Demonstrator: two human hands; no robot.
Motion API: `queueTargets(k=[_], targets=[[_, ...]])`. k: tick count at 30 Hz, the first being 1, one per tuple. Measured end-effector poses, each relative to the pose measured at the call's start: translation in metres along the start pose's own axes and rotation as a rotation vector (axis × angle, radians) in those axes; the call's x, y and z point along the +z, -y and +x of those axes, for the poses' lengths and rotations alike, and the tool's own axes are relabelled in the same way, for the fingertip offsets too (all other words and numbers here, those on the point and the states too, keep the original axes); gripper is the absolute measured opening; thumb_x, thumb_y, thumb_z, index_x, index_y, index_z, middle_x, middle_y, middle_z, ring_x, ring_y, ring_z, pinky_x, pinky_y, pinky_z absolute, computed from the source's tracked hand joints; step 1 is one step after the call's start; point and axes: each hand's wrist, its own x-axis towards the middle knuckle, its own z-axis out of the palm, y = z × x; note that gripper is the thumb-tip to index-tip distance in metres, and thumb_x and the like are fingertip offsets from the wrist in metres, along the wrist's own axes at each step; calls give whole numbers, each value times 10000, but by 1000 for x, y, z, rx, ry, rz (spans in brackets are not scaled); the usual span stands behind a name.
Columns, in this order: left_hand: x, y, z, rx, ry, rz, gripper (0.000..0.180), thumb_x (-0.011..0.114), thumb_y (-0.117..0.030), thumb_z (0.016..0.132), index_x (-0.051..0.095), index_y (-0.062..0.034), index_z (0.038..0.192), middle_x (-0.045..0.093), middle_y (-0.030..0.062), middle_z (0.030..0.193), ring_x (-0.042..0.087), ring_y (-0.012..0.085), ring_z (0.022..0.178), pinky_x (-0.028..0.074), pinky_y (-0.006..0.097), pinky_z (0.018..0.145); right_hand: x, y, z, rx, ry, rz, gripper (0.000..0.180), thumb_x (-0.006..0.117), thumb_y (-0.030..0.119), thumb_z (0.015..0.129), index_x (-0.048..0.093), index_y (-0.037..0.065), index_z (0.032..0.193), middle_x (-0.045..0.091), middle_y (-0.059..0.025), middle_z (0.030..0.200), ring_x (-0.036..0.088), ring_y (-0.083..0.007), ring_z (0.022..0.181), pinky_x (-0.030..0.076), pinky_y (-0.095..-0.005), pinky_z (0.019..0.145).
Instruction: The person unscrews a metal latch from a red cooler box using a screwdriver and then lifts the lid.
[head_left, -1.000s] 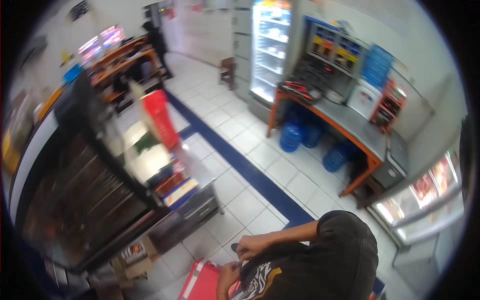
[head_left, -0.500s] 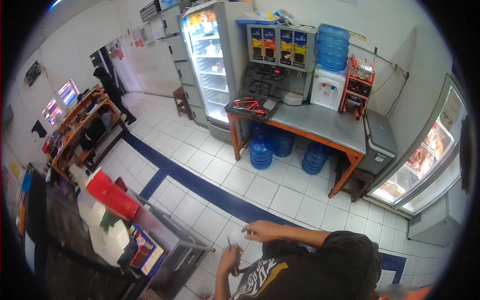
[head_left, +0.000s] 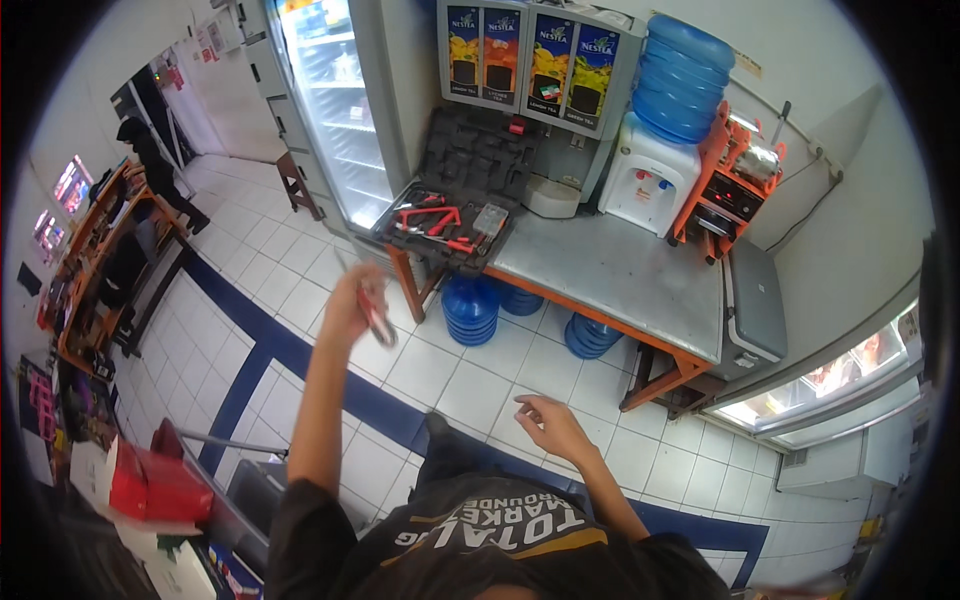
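Observation:
My left hand (head_left: 350, 305) is raised ahead of me, its fingers closed around what looks like a screwdriver (head_left: 378, 322). The red and dark handle sticks out below the fist, and a thin shaft, blurred, points up. Lower and to the right, my right hand (head_left: 555, 425) hangs over the floor with fingers loosely apart, holding nothing. Beyond my left hand, an open black tool case (head_left: 475, 165) lies on the left end of a metal-topped table (head_left: 620, 275). Red-handled tools (head_left: 435, 222) sit in its lower half.
Behind the case stands a drink dispenser (head_left: 560, 150); a white water dispenser (head_left: 650, 180) and an orange machine (head_left: 725, 185) are farther right. Blue water jugs (head_left: 470, 310) fill space under the table. A lit fridge (head_left: 330, 100) is at left. A red box (head_left: 155, 485) lies near-left. Someone in dark clothes (head_left: 155, 165) stands far left.
I have turned and come closer to the table. My left hand has swung forward and up with the screwdriver, while my right hand has moved away to the right.

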Motion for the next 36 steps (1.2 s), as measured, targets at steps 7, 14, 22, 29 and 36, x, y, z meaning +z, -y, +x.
queueTargets(k=[7,14,22,29,36], targets=[[87,-165,268,226,152,288,243,637,-290,922,598,-50,913,489,10,621,496,163,541,461,331,527,-39,-68,130,190,-259,-35,301,665,94,907,624,-28,1179,698,-152,889,681,-232,738,545,-323,691],[79,-151,416,8,256,501,335,610,-289,932,619,35,1014,468,4,642,425,106,492,386,260,482,-63,-87,272,320,-383,-106,278,651,109,904,646,10,1164,712,-162,936,704,-297,783,550,-375,695],[-94,-24,445,45,-336,1418,326,669,-260,875,688,-23,1098,728,156,843,692,276,708,533,357,673,-64,-133,459,149,-159,-322,288,671,118,879,654,37,1154,657,-176,1072,641,-356,986,530,-433,837],[-99,-7,449,296,-371,1689,400,735,-190,828,657,-61,1199,591,176,1287,678,329,984,552,414,807,-49,-164,577,8,8,-377,306,675,119,863,650,23,1152,611,-155,1182,586,-363,1085,505,-437,899],[-108,-24,484,164,-145,1763,342,706,-153,856,653,-74,1184,609,148,1227,693,352,861,562,437,743,-23,-169,609,34,29,-461,369,718,143,817,657,38,1164,581,-146,1204,544,-357,1111,453,-457,955]])
